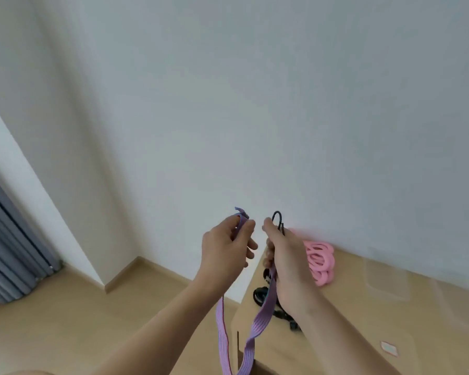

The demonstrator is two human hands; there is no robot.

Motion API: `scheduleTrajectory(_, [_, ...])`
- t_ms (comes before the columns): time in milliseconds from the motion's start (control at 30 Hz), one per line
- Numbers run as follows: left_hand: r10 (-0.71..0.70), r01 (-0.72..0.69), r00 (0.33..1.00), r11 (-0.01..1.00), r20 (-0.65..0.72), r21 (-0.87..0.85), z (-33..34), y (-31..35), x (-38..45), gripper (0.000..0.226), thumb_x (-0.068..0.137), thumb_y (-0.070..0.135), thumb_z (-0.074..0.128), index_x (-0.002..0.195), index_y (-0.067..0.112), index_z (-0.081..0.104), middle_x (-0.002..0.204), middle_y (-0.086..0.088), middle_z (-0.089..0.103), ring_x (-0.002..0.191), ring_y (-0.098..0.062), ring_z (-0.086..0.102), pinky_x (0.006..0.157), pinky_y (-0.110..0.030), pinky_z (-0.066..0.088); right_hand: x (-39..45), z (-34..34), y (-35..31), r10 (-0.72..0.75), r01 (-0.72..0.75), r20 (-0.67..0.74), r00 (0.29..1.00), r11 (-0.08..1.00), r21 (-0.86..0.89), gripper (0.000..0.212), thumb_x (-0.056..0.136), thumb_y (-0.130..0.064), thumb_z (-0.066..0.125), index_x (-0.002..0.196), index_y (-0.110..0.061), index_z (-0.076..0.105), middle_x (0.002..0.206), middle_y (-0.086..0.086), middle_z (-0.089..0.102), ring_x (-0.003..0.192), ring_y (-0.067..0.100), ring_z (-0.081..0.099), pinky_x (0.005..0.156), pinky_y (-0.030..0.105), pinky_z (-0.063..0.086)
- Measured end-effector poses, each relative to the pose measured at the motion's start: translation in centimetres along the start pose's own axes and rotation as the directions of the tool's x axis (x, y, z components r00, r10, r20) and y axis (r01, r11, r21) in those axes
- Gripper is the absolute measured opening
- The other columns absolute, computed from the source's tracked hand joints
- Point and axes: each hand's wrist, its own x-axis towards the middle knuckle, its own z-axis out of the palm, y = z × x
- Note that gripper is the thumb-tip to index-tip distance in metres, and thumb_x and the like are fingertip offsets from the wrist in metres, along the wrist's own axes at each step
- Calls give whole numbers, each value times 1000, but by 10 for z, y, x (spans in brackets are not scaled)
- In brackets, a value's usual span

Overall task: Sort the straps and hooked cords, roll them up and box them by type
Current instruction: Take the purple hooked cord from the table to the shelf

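Observation:
A purple striped flat cord (257,323) hangs in a long loop between my raised hands. My left hand (225,247) pinches one end of it, which sticks up above the fingers. My right hand (284,255) grips the other end, whose black hook (278,219) pokes up over the thumb. Below my right hand, black straps or cords (263,295) lie in a tangle on the wooden tabletop (349,328). A pile of pink looped straps (321,262) lies against the wall just behind that hand.
A clear plastic box (385,277), faint against the wall, stands on the table at the right. A small white-and-pink tag (389,348) lies on the table near the right. Wooden floor (65,320) and a grey curtain (8,255) are at the left.

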Motion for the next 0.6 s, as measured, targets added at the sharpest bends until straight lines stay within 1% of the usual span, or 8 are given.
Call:
scheduleTrajectory(67, [152, -191, 978, 928, 143, 320, 10, -11, -4, 27, 102, 26, 55, 77, 21, 65, 66, 2, 63, 63, -18, 59, 59, -33, 48, -6, -8, -1, 56, -60, 69, 996, 997, 53, 43, 74, -65, 69, 71, -22, 72, 62, -2, 43, 54, 16, 38, 59, 33, 30])
scheduleTrajectory(133, [324, -429, 902, 742, 285, 516, 22, -25, -8, 24, 100, 24, 46, 80, 19, 59, 69, 6, 54, 66, -19, 51, 59, -37, 42, -9, -17, -2, 56, -59, 80, 995, 998, 30, 51, 63, -71, 77, 72, -22, 72, 63, -3, 44, 58, 17, 40, 64, 35, 33])
scheduleTrajectory(200, [410, -571, 820, 626, 399, 531, 32, -34, -12, 17, 92, 17, 42, 89, 21, 58, 82, 6, 57, 72, -22, 50, 58, -39, 45, -9, -29, -2, 31, -31, 10, 999, 999, -10, 44, 72, -55, 83, 81, -15, 67, 59, -8, 49, 57, 12, 47, 67, 33, 38])
scheduleTrajectory(300, [482, -677, 734, 572, 478, 463, 45, -39, -17, 20, 87, 14, 37, 91, 24, 53, 94, 3, 57, 78, -21, 43, 55, -36, 44, -6, -43, -2, 9, -10, -66, 998, 1000, -13, 20, 84, -25, 79, 89, -8, 72, 70, -9, 65, 65, 10, 61, 67, 28, 43])
scheduleTrajectory(367, [498, -702, 706, 580, 503, 412, 52, -39, -20, 21, 89, 20, 32, 93, 24, 52, 100, 4, 55, 84, -19, 42, 58, -35, 44, -3, -50, -2, 23, -24, -81, 996, 1000, -11, 18, 87, -22, 76, 99, -9, 74, 88, 4, 71, 78, 17, 66, 67, 29, 46])
scheduleTrajectory(467, [497, -683, 707, 664, 503, 304, 59, -37, -24, 18, 98, 19, 40, 106, 24, 55, 112, 11, 51, 99, -14, 46, 72, -29, 45, -5, -55, -7, -2, 0, -99, 995, 1000, -19, 25, 93, -31, 69, 105, -8, 72, 100, 11, 74, 87, 23, 70, 73, 36, 56])
scheduleTrajectory(533, [476, -585, 775, 789, 417, 187, 61, -33, -29, 28, 97, 13, 48, 120, 27, 54, 117, 20, 52, 108, -7, 52, 81, -22, 47, -7, -55, -13, -19, 22, -96, 995, 999, 35, 33, 97, -36, 64, 103, -4, 69, 97, 14, 71, 79, 26, 67, 65, 35, 57])
scheduleTrajectory(600, [295, -310, 880, 950, 373, -20, 60, -30, -34, 45, 92, 4, 56, 126, 32, 47, 118, 23, 56, 109, -7, 61, 85, -26, 54, -7, -54, -21, -31, 43, -119, 992, 994, 97, 39, 93, -44, 66, 94, -5, 68, 94, 13, 71, 77, 31, 69, 64, 41, 60])
